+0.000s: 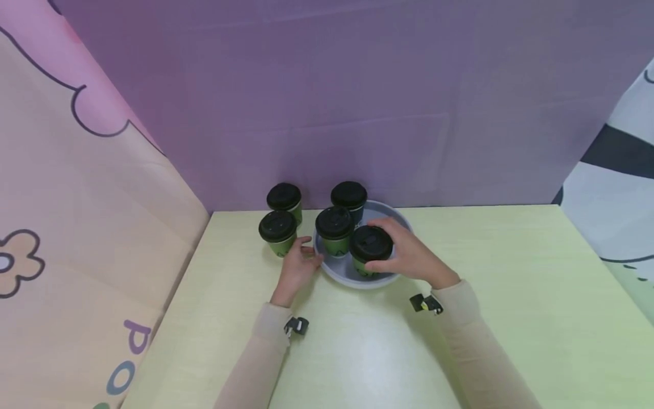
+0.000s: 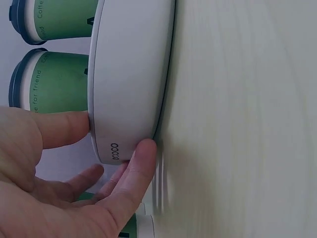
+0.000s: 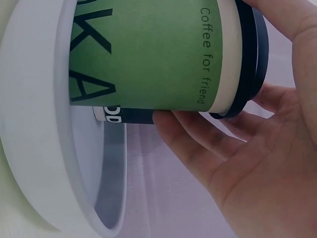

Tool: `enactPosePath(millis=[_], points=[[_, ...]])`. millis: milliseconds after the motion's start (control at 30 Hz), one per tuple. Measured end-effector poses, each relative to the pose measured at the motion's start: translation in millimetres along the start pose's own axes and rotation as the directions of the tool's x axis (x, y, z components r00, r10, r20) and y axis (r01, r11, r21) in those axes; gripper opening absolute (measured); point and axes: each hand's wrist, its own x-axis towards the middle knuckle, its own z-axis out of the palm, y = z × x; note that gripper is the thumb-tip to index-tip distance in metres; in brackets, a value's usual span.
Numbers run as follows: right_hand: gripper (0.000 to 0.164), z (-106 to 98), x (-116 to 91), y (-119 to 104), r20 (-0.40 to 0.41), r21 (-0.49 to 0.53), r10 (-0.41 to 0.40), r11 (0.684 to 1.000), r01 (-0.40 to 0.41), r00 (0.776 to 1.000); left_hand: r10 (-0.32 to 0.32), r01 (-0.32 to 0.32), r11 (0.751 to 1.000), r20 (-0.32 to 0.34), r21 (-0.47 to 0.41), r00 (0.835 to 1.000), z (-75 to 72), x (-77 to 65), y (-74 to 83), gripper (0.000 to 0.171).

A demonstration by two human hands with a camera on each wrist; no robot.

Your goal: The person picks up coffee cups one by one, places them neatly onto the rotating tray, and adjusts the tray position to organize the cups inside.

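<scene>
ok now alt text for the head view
A person's right hand holds a black-lidded green cup in a round gray tray, the left hand touching its edge. Two more lidded cups stand inside; two others stand left of it.

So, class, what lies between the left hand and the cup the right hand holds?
In the head view, the tray's left rim and another green cup lie between.

Green cup (image 3: 158,57): "Coffee for friend", large "KA". Tray (image 2: 130,84) wall: "roco", first letter unclear. Dark cup (image 3: 136,116): "D".
</scene>
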Motion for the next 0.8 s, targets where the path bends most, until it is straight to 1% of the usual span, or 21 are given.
enactPosePath(millis=[267, 467, 667, 800], points=[[0.092, 1.4, -0.2, -5.6, 0.011, -0.02, 0.035, 0.999, -0.035, 0.999, 0.005, -0.005, 0.999, -0.002, -0.043, 1.0, 0.4, 1.9, -4.2, 0.049], [0.093, 4.3, 0.9, -6.9, 0.004, -0.025, 0.038, 0.999, -0.038, 0.999, 0.018, -0.018, 1.0, -0.004, -0.008, 1.0, -0.4, 0.4, -2.3, 0.05], [0.094, 6.6, 1.8, -6.2, -0.002, -0.015, 0.039, 0.999, -0.039, 0.999, -0.009, 0.008, 1.0, 0.053, 0.019, 0.999, -2.3, -2.5, 1.2, 0.058], [0.093, 7.7, 2.1, -5.8, -0.004, -0.019, 0.039, 0.999, -0.039, 0.999, -0.03, 0.029, 1.0, 0.109, 0.007, 0.994, -2.8, -3.7, 4.4, 0.067]])
